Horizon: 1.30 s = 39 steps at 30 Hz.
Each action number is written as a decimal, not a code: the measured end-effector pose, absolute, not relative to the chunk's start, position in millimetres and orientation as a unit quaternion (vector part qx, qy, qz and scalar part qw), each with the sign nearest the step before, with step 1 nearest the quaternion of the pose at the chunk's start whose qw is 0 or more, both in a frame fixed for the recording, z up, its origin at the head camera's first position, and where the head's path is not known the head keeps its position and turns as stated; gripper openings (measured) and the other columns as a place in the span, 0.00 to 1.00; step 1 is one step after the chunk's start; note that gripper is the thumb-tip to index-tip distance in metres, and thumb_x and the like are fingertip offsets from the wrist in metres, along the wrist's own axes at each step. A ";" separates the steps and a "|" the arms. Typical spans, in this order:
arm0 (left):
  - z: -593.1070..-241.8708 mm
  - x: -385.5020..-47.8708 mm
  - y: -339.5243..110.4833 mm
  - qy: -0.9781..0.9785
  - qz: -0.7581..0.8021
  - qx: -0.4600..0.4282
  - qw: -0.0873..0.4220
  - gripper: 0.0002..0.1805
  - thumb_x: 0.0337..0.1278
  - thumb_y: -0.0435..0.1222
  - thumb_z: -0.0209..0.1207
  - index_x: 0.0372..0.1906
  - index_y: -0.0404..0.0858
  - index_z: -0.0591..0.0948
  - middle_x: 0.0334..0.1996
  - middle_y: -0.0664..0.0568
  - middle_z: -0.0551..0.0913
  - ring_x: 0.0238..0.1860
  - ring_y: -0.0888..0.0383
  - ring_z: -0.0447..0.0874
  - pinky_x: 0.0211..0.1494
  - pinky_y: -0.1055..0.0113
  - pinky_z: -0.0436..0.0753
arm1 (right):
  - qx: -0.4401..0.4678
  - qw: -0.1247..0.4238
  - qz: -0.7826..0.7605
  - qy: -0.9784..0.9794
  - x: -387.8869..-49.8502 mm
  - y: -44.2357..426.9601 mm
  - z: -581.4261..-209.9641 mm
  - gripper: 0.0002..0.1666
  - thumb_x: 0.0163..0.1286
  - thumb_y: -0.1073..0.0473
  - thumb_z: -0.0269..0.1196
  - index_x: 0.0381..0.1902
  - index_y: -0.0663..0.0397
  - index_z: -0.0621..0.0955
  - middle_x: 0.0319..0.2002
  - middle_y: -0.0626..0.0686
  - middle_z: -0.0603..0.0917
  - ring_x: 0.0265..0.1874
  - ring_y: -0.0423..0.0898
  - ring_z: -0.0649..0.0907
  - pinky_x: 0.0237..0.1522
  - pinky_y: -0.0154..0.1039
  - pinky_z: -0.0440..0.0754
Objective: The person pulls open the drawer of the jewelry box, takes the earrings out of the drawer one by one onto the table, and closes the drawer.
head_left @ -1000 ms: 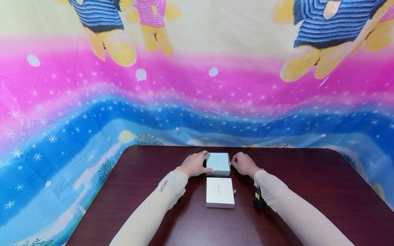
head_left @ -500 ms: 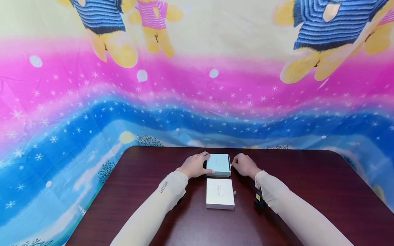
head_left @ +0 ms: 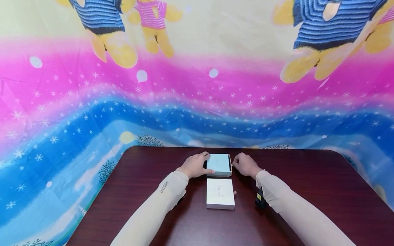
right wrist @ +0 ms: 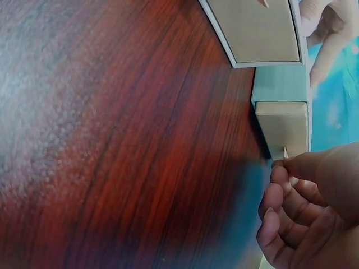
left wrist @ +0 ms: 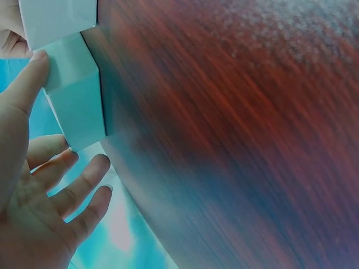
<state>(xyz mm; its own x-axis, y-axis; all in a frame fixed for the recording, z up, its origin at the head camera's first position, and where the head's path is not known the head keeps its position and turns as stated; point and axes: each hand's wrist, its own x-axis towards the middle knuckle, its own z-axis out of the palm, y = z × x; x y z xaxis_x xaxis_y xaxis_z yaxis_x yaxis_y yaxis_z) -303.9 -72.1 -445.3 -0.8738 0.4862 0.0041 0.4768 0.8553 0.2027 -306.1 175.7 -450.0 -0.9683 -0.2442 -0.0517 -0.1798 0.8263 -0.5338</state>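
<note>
L hand (head_left: 194, 165) grips pale mint-green square cardboard box (head_left: 218, 163) — R hand (head_left: 245, 164) pinches its small beige ribbon-like tab (right wrist: 285, 151); prob. best pulled straight, slow, w/o squeezing box.

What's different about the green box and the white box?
The green box has its drawer poking out a bit; the white box has its drawer tucked in. The left hand holds the green box; no hand touches the white box. Both boxes lie flat on the table.

Behind the near box (head_left: 220, 193), on the table (head_left: 311, 169), the far box (head_left: 219, 164) is flanked — by left hand (head_left: 194, 165) and right hand (head_left: 245, 164).
</note>
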 end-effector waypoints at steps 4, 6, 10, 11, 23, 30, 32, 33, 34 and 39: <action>-445.5 -304.0 -72.0 0.963 0.098 0.249 0.024 0.46 0.58 0.62 0.64 0.76 0.43 0.69 0.76 0.48 0.67 0.72 0.51 0.72 0.71 0.57 0.75 | -0.116 0.058 -0.271 0.954 -305.7 176.7 -449.6 0.22 0.76 0.62 0.57 0.18 0.59 0.80 0.11 0.45 0.65 0.14 0.42 0.68 0.27 0.37 0.69; -445.6 -304.1 -72.0 0.963 0.098 0.248 0.025 0.46 0.58 0.63 0.64 0.76 0.43 0.69 0.76 0.48 0.67 0.72 0.52 0.72 0.71 0.57 0.75 | -0.117 0.058 -0.271 0.954 -305.7 177.3 -449.5 0.24 0.76 0.62 0.57 0.16 0.56 0.77 0.11 0.45 0.65 0.13 0.42 0.67 0.27 0.37 0.69; -445.9 -304.4 -72.3 0.964 0.098 0.245 0.028 0.46 0.58 0.63 0.64 0.76 0.43 0.68 0.77 0.49 0.67 0.73 0.52 0.72 0.71 0.57 0.75 | -0.119 0.059 -0.270 0.953 -305.8 178.0 -449.3 0.26 0.76 0.62 0.57 0.13 0.50 0.71 0.11 0.45 0.64 0.13 0.42 0.67 0.27 0.37 0.69; -446.1 -304.5 -72.5 0.964 0.098 0.245 0.029 0.46 0.58 0.63 0.64 0.76 0.43 0.68 0.77 0.49 0.66 0.73 0.52 0.72 0.71 0.57 0.75 | -0.120 0.060 -0.270 0.953 -305.8 178.1 -449.3 0.27 0.76 0.62 0.57 0.13 0.49 0.71 0.11 0.45 0.64 0.13 0.42 0.67 0.27 0.37 0.69; -446.5 -304.4 -73.1 0.963 0.102 0.249 0.031 0.46 0.58 0.63 0.64 0.76 0.43 0.68 0.77 0.48 0.66 0.73 0.51 0.72 0.72 0.57 0.75 | -0.119 0.063 -0.270 0.953 -305.2 180.1 -447.4 0.25 0.76 0.63 0.57 0.14 0.52 0.74 0.11 0.45 0.63 0.13 0.42 0.66 0.26 0.37 0.69; -444.2 -302.5 -73.1 0.962 0.103 0.252 0.034 0.46 0.59 0.62 0.64 0.76 0.42 0.68 0.77 0.49 0.66 0.73 0.51 0.71 0.71 0.57 0.75 | -0.127 0.064 -0.276 0.950 -305.9 183.1 -449.4 0.30 0.76 0.63 0.56 0.11 0.46 0.66 0.11 0.45 0.62 0.12 0.42 0.65 0.25 0.37 0.67; -443.7 -302.1 -73.2 0.961 0.103 0.253 0.035 0.46 0.59 0.62 0.64 0.76 0.42 0.67 0.77 0.48 0.65 0.73 0.51 0.71 0.72 0.57 0.75 | -0.127 0.066 -0.277 0.950 -305.9 183.8 -449.6 0.30 0.76 0.63 0.56 0.11 0.46 0.66 0.10 0.45 0.62 0.12 0.42 0.65 0.25 0.37 0.67; -443.5 -301.9 -73.2 0.961 0.103 0.253 0.035 0.46 0.59 0.62 0.64 0.76 0.42 0.67 0.77 0.48 0.65 0.73 0.51 0.71 0.72 0.57 0.74 | -0.127 0.066 -0.277 0.950 -306.0 184.2 -449.7 0.30 0.76 0.63 0.56 0.11 0.46 0.66 0.10 0.45 0.62 0.12 0.42 0.65 0.26 0.37 0.67; -443.2 -301.8 -73.3 0.961 0.103 0.253 0.036 0.46 0.59 0.62 0.64 0.76 0.42 0.67 0.77 0.48 0.65 0.73 0.51 0.71 0.72 0.57 0.74 | -0.127 0.066 -0.277 0.950 -306.0 184.5 -449.6 0.30 0.76 0.63 0.56 0.11 0.46 0.66 0.11 0.45 0.62 0.12 0.42 0.65 0.26 0.37 0.68; -443.2 -302.0 -73.3 0.962 0.104 0.252 0.034 0.46 0.59 0.62 0.64 0.76 0.42 0.68 0.77 0.48 0.66 0.73 0.51 0.71 0.71 0.57 0.75 | -0.128 0.065 -0.274 0.951 -306.8 186.6 -449.3 0.28 0.76 0.62 0.57 0.12 0.49 0.70 0.11 0.45 0.64 0.13 0.42 0.66 0.27 0.37 0.69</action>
<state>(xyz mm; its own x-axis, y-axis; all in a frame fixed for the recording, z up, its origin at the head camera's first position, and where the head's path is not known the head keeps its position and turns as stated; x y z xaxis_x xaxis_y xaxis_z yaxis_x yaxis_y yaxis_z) -302.0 -73.3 -443.2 -0.8708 0.4915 -0.0126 0.4774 0.8515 0.2169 -306.8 186.6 -449.3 -0.9588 -0.2788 -0.0546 -0.2070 0.8174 -0.5376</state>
